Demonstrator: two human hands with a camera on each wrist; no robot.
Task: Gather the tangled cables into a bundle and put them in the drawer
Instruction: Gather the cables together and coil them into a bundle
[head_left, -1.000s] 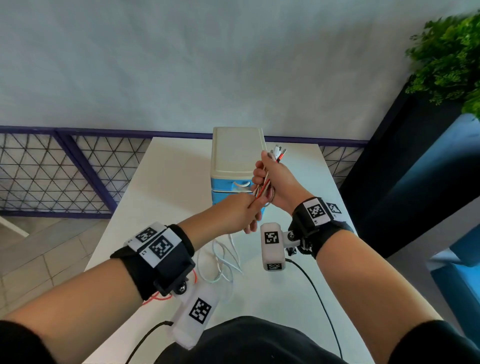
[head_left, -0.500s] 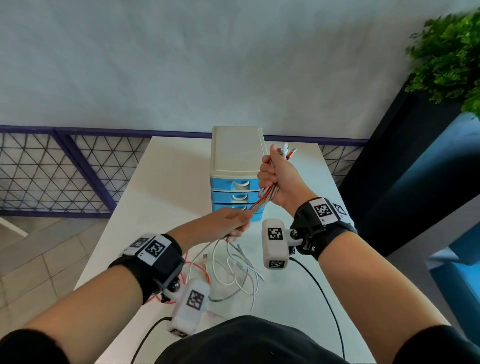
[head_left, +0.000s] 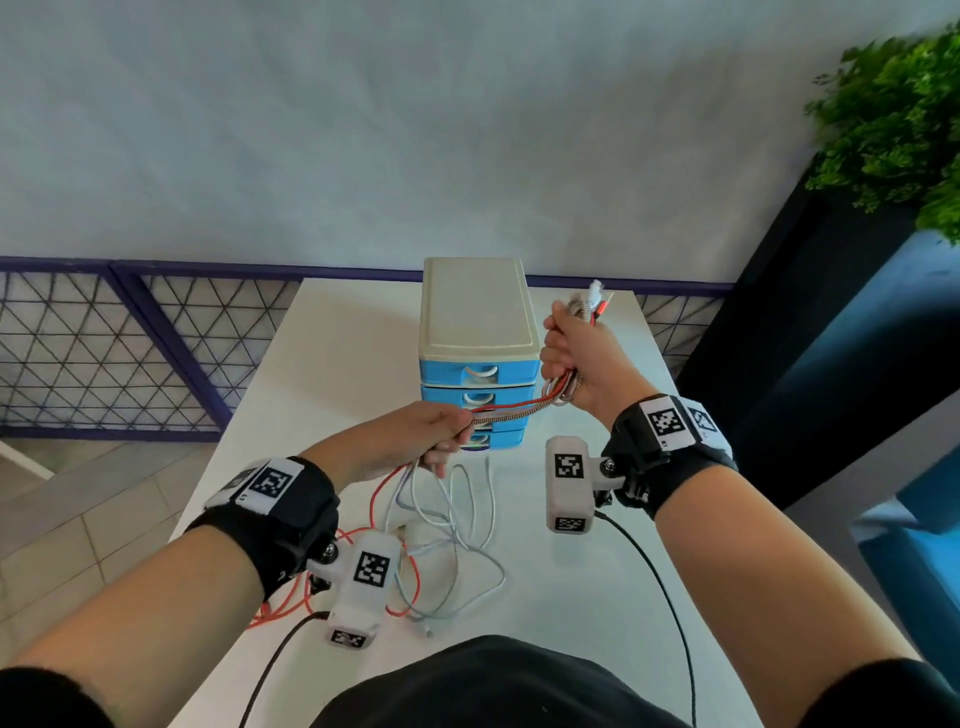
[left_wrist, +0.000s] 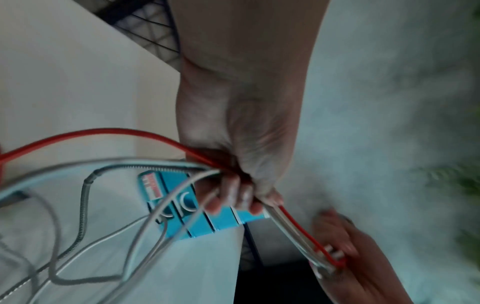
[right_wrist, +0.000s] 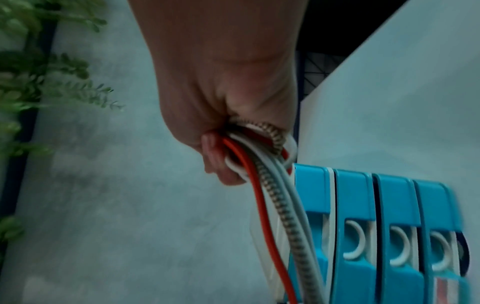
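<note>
Several cables (head_left: 511, 411), red, white, grey and braided, run taut between my two hands. My right hand (head_left: 576, 358) grips one end in a fist beside the drawer unit, and the plug ends (head_left: 595, 301) stick out above it. My left hand (head_left: 436, 441) is curled round the same strands lower down, in front of the drawers. Below it the loose lengths (head_left: 452, 525) lie in tangled loops on the white table (head_left: 337, 353). The small drawer unit (head_left: 475, 312) has a cream top and blue drawers (right_wrist: 353, 226), all closed. The left wrist view shows fingers (left_wrist: 233, 191) wrapped round the cables (left_wrist: 155, 164).
A purple railing with mesh (head_left: 104, 353) runs behind the table. A dark blue planter with a green plant (head_left: 893, 119) stands at the right. Black camera leads (head_left: 660, 582) trail over the near table edge.
My hands have drawn apart: the right rose beside the drawer unit and the left slid down the cables toward me, stretching the strands. More loose cable now shows on the table.
</note>
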